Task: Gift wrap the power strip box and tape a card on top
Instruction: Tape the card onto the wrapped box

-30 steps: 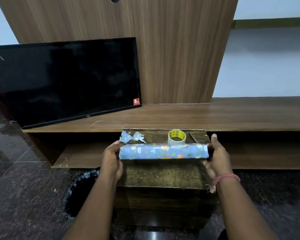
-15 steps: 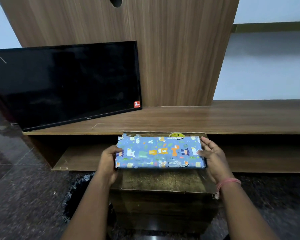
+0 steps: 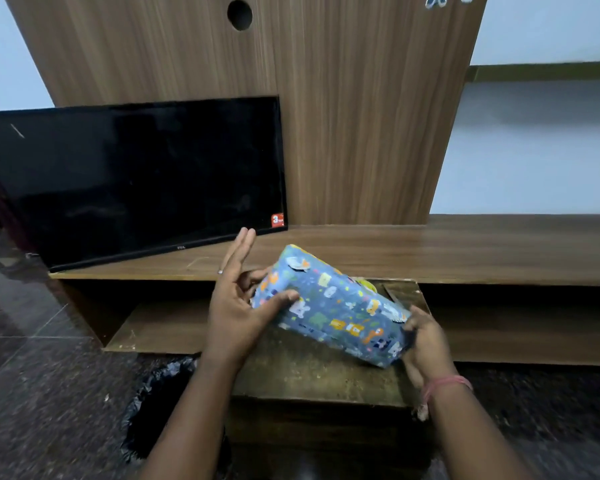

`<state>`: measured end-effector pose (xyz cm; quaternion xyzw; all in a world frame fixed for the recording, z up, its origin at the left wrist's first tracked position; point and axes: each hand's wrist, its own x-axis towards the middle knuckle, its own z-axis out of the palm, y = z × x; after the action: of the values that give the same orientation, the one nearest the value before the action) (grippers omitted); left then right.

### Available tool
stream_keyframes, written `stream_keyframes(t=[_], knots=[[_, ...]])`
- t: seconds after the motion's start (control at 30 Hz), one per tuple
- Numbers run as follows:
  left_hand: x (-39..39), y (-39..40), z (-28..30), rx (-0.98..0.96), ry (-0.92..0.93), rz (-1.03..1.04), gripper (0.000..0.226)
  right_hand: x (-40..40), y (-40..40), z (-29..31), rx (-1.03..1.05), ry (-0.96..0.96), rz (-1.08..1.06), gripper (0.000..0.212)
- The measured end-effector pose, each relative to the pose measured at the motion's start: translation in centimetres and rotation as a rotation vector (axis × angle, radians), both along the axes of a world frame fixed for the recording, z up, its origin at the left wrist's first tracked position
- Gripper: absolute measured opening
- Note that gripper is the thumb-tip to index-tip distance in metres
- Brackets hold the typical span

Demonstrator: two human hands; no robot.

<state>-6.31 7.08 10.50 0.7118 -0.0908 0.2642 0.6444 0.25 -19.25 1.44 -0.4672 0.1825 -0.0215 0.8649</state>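
- One wrapped box (image 3: 333, 306), covered in blue paper printed with small cartoon animals, is held tilted above a worn brown stool (image 3: 312, 375), its left end raised and its right end low.
- At the raised end the left hand (image 3: 234, 306) meets it: the thumb lies across the box's front face, some fingers curl behind the end, and two fingers stick straight up, pressed together.
- At the low end the right hand (image 3: 425, 344) grips the box's corner, fingers curled round it; a pink thread bracelet (image 3: 445, 384) sits on that wrist.
- Just behind the box, a bit of a yellow tape roll (image 3: 368, 285) shows on the stool top.
- Beside the stool on the left, a black bag (image 3: 153, 407) lies on the dark speckled floor (image 3: 49, 393).
- Behind the stool runs a low wooden shelf unit (image 3: 482, 251); a black TV (image 3: 136, 181) leans on it at left, against a tall wood panel (image 3: 361, 116).
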Motion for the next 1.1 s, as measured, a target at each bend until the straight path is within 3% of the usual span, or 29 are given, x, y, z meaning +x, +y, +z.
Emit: stream_keyframes(t=[0.13, 0.23, 0.37, 0.47, 0.57, 0.67, 0.77, 0.87, 0.93, 1.0, 1.1], knots=[[-1.3, -3.4, 4.3, 0.135, -0.203, -0.068, 0.129, 0.5, 0.6, -0.2, 0.196, -0.073, 0.124, 0.100], [-1.6, -5.0, 5.1, 0.167, -0.235, -0.106, 0.136, -0.3, 1.9, 0.1, 0.269, -0.081, 0.187, 0.061], [-1.4, -5.0, 4.5, 0.160, -0.205, -0.112, 0.136, -0.5, 2.8, -0.2, 0.271, -0.047, 0.162, 0.057], [-0.9, -3.3, 3.6, 0.167, -0.121, -0.060, 0.113, -0.1, 3.0, -0.3, 0.141, -0.064, 0.100, 0.077], [0.8, 0.6, 0.0, 0.141, 0.035, 0.057, 0.061, -0.5, 2.5, 1.1, 0.033, -0.155, -0.117, 0.056], [2.7, 4.4, -4.1, 0.075, 0.241, 0.073, 0.039, -0.8, 1.5, 3.7, -0.261, -0.341, -0.199, 0.071], [3.6, 4.8, -6.6, -0.137, 0.481, -0.052, 0.024, -2.2, 1.9, 6.0, -0.502, -0.521, -0.146, 0.081], [3.6, 4.6, -6.9, -0.644, 0.603, -0.207, 0.037, -3.6, 3.3, 7.5, -0.690, -0.666, -0.142, 0.082], [3.9, 4.5, -6.9, -0.957, 0.668, -0.271, 0.048, -4.6, 4.1, 8.6, -0.801, -0.753, -0.106, 0.094], [4.1, 4.0, -7.3, -1.055, 0.659, -0.242, 0.054, -5.4, 5.2, 9.7, -0.926, -0.864, -0.023, 0.108], [4.0, 2.9, -8.0, -1.138, 0.635, -0.162, 0.040, -6.2, 7.0, 10.2, -0.954, -0.991, 0.057, 0.123]])
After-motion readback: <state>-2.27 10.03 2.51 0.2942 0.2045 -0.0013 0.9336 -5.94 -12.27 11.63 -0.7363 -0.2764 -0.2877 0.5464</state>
